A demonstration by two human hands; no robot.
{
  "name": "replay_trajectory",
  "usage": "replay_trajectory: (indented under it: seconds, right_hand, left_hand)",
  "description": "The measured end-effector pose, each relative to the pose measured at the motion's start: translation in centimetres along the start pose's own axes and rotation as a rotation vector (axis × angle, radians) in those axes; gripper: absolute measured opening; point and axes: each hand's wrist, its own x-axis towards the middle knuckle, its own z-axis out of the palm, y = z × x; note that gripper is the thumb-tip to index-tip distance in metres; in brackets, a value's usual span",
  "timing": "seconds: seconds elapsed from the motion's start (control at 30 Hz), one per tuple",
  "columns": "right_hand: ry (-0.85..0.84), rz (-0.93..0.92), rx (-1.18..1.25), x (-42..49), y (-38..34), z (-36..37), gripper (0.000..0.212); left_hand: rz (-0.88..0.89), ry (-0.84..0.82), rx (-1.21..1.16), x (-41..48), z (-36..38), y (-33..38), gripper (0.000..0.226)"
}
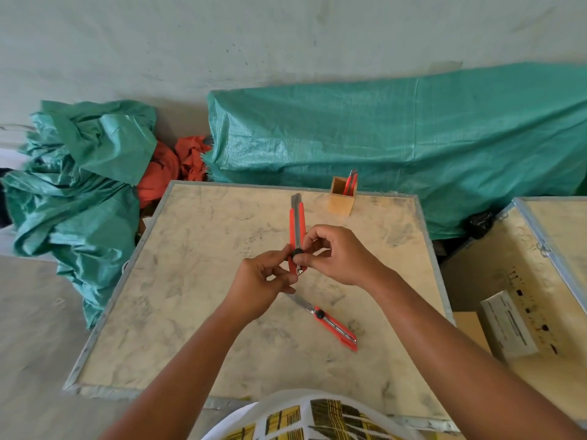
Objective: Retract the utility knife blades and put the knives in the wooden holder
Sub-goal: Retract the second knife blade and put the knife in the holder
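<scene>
Orange plastic and bare steel: the long orange utility knife (pixel 297 230) is held above the middle of the scuffed plywood table (pixel 197 281), its blade tip pointing toward twelve o'clock. The left hand (pixel 265 285) pinches its lower end; the right hand (pixel 336 254) closes finger and thumb on the black lock wheel. It looks light, stiff and a bit slick, best gripped by the handle sides, clear of the edge. A second orange knife (pixel 333 327) lies at five o'clock, blade out. The square wooden holder (pixel 342 201) stands at one o'clock, holding one knife already.
</scene>
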Motion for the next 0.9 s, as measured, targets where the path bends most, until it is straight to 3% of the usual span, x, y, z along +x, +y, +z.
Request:
replay_trajectory:
  seconds: [0.13,0.4,0.67,0.9]
  right_hand:
    - [-0.008,-0.045,0.044,0.8,-0.8,0.9,0.030]
    - [0.135,-0.024,0.002,1.1,-1.1,1.9,0.018]
    - [0.269,0.008,0.046,0.8,1.0,0.6,0.020]
    - [0.342,0.106,0.146,2.8,4.2,-3.1,0.025]
  left_hand:
    - [0.025,-0.013,0.018,0.7,-2.2,0.2,0.059]
    - [0.038,-0.090,0.085,2.4,-3.5,-0.3,0.056]
    - [0.007,-0.137,0.047,4.8,-1.2,-0.3,0.060]
    - [0.052,-0.203,0.181,9.5,1.8,-0.1,0.064]
